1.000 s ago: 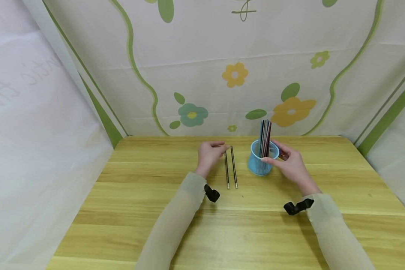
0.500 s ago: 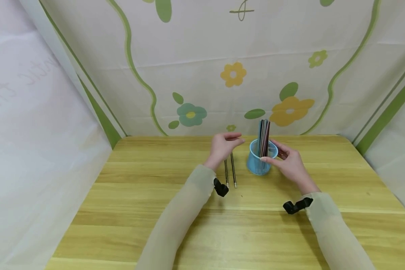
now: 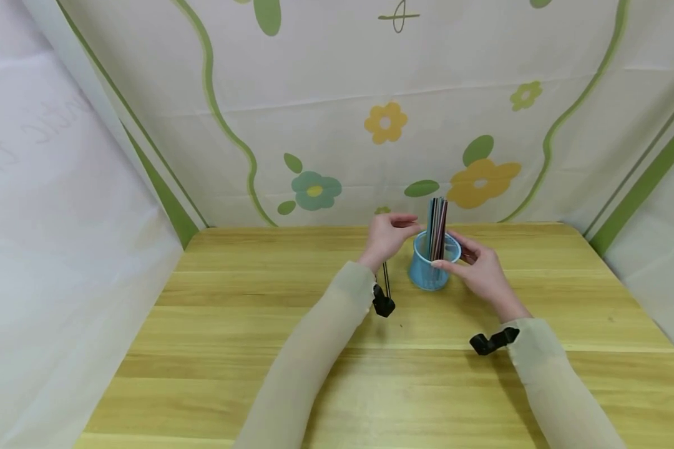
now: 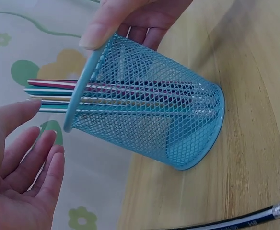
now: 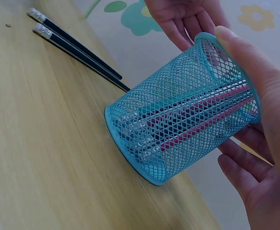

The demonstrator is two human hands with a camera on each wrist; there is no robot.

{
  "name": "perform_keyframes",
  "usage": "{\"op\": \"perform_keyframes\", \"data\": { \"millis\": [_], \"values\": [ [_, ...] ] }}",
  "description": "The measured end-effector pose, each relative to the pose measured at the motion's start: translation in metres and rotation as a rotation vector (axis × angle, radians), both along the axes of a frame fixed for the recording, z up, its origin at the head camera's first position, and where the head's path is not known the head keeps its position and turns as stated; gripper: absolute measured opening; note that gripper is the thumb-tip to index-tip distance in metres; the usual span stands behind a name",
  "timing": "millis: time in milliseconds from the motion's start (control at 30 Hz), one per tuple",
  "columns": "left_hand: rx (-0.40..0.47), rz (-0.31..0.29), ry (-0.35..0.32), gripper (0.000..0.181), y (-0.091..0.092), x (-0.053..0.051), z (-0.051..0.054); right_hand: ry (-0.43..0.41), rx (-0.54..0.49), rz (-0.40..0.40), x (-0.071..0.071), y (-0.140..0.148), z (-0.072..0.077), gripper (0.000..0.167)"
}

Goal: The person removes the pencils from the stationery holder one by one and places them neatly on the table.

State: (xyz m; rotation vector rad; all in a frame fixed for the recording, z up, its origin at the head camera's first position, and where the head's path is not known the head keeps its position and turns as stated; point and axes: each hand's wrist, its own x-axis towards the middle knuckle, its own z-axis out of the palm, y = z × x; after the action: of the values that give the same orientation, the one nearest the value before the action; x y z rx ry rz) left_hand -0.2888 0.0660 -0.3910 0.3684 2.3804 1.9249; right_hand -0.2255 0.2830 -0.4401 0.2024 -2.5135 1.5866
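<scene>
A blue mesh pencil cup (image 3: 427, 275) stands on the table with a bundle of several coloured pencils (image 3: 437, 227) upright in it. My right hand (image 3: 483, 272) holds the cup by its rim, thumb on the near side and fingers behind. At the cup's left, my left hand (image 3: 390, 236) reaches toward the pencils with fingers apart and nothing in its grasp. In the left wrist view its thumb (image 4: 22, 112) lies close beside the pencils; whether it touches them I cannot tell. Two black pencils (image 5: 77, 52) with eraser ends lie on the table, partly hidden by my left arm in the head view.
The wooden table (image 3: 230, 349) ends at the back against a white cloth (image 3: 314, 81) printed with flowers. White cloth walls also stand at the left and right sides. A tiny dark speck (image 5: 8, 25) lies near the eraser ends.
My left hand has moved right, from above the two black pencils to the cup's left side. My right hand has kept its hold on the cup, which has stayed in place.
</scene>
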Motion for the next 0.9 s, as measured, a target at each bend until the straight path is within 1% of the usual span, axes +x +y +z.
{"op": "perform_keyframes", "data": {
  "millis": [100, 267, 400, 467, 600, 733, 900],
  "values": [
    [0.001, -0.003, -0.003, 0.028, 0.006, -0.002, -0.001, -0.001, 0.006, -0.005, 0.000, 0.000, 0.000, 0.078],
    [-0.045, -0.021, 0.006, 0.030, 0.014, -0.002, -0.003, 0.004, 0.004, -0.005, 0.000, 0.000, 0.000, 0.078],
    [-0.087, -0.003, -0.001, 0.027, 0.019, -0.001, -0.004, -0.003, -0.005, -0.001, 0.001, 0.000, -0.001, 0.078],
    [-0.092, 0.011, 0.001, 0.025, 0.021, 0.000, -0.004, -0.006, -0.009, 0.004, 0.001, 0.000, 0.000, 0.078],
    [-0.074, 0.017, 0.018, 0.022, 0.023, 0.001, -0.008, -0.008, -0.021, 0.007, 0.001, 0.001, -0.001, 0.079],
    [-0.062, 0.018, 0.028, 0.020, 0.025, 0.001, -0.015, 0.003, -0.033, 0.005, 0.001, 0.001, -0.003, 0.078],
    [-0.025, 0.030, 0.007, 0.019, 0.026, 0.000, -0.024, 0.017, -0.034, 0.008, 0.000, 0.001, -0.004, 0.077]
  ]
}}
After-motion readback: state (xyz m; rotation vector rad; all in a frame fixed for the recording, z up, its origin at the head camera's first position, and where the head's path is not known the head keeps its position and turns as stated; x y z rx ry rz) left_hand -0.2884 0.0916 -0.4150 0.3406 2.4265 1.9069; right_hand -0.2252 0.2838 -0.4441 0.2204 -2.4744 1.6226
